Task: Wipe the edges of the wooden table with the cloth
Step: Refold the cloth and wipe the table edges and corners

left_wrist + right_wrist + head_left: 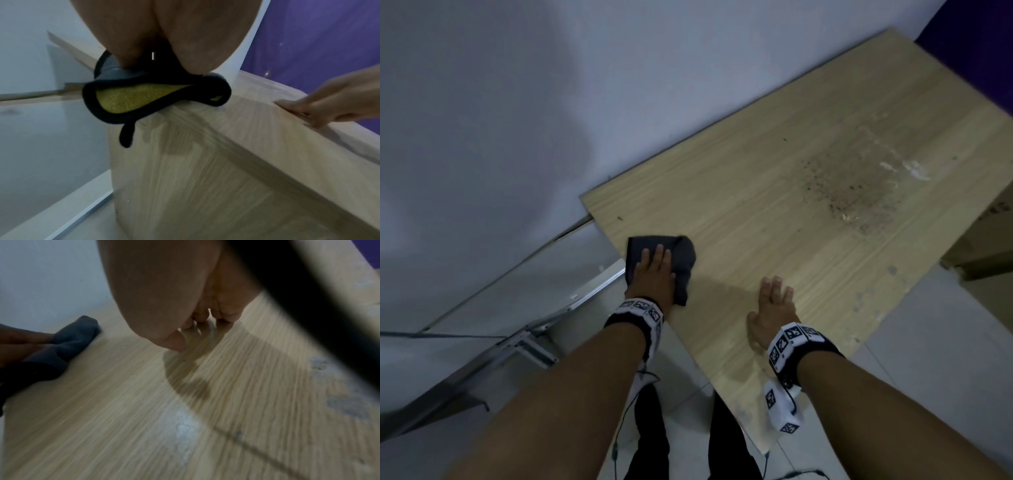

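Two hands are working in the head view: our left hand (654, 274) is pressing a dark grey folded cloth (681, 260) flat on the left edge of the pale wood-grain counter (808, 144), fingers lying straight over the fabric, while our right hand (774, 305) is resting near the front edge with fingers spread and holding nothing. We are judging that the wiping of the left edge is under way; the next move is calling for sliding the cloth along that edge with part of it hanging over the side. A speckled dirty patch (859, 195) is sitting well apart, toward the right.

From the left wrist, we are seeing the cloth (144, 97) draping over the counter's (257, 121) edge, its yellow inner face (123, 99) and black trim showing beneath the palm. Our fingers are hidden under the heel of the hand here, so we cannot tell from this view how they are lying. The right hand's fingers (304, 105) are touching the counter farther along.

From the right wrist, our fingers (201, 318) are touching the counter (123, 402) lightly at the tips, gripping nothing. The cloth (68, 340) is lying at the left, cut off by the frame. A black out-of-focus band (308, 305) is blocking the upper right; we cannot make out what it is.
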